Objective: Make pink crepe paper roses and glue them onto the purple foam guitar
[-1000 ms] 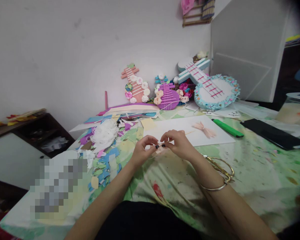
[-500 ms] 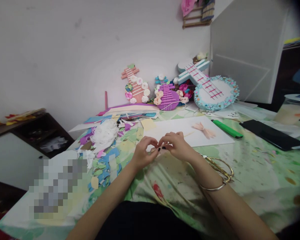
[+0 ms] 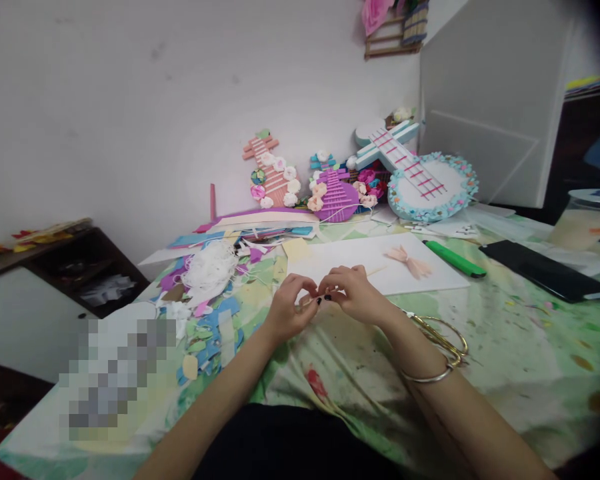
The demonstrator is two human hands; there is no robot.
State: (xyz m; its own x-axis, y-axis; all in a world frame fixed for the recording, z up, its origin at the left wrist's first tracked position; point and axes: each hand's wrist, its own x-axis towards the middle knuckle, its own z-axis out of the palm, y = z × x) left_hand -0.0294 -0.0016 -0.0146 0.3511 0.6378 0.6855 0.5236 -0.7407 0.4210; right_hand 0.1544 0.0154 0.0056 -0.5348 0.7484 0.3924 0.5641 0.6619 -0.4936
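My left hand (image 3: 287, 308) and my right hand (image 3: 356, 291) meet fingertip to fingertip low over the paint-stained table (image 3: 505, 347). Both pinch a small pale craft piece (image 3: 314, 299) between thumb and fingers; what it is I cannot make out. A silver bangle (image 3: 427, 375) circles my right wrist. Just beyond the hands lies a white sheet (image 3: 380, 261) with a peach tasselled bow (image 3: 407, 259) on it. Gold-handled scissors (image 3: 443, 337) lie beside my right forearm.
A green utility knife (image 3: 454, 258) and a black phone (image 3: 543, 269) lie to the right, with a lidded jar (image 3: 587, 217) at the far right. Foam guitar models (image 3: 337, 190) lean on the wall. White string (image 3: 209, 267) and coloured scraps (image 3: 207, 327) cover the left side.
Both hands have sunk slightly toward the table and drawn closer together, the fingers still working the small piece. Nothing else on the table has moved.
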